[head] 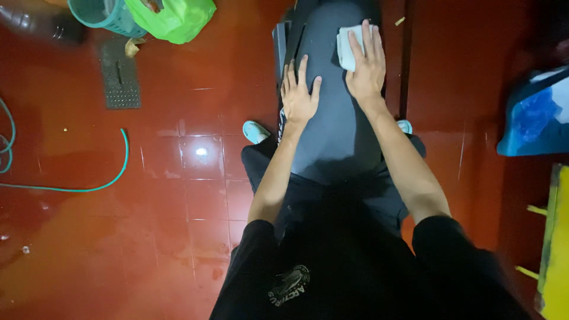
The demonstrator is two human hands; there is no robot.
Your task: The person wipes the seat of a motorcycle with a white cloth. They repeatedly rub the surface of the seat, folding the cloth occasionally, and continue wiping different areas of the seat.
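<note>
- At the far left I see a teal hose (89, 188) curling over the wet red tiled floor (178, 237), well apart from both hands.
- Along the top left I see a teal basket (104, 15) beside a bright green plastic bag (172, 18), and just below them a dark metal floor drain grate (120, 76).
- Next comes my left hand (299, 95): it lies flat, palm down, on the left part of the dark grey seat (338, 136), fingers spread and pointing away from me. It grips nothing; it only rests on the surface.
- The seat runs up the middle of the view, between my knees, and narrows toward the top.
- My right hand (367, 65) sits a little farther up the seat, palm pressed down on a white cloth (347, 47). The fingers lie stretched over the cloth, close together, not pinching it. The cloth lies on the upper right part of the seat, partly covered by that hand.
- Further right I see a blue plastic bag (533, 118) on the floor.
- At the right edge I see a yellow board (557, 237).
</note>
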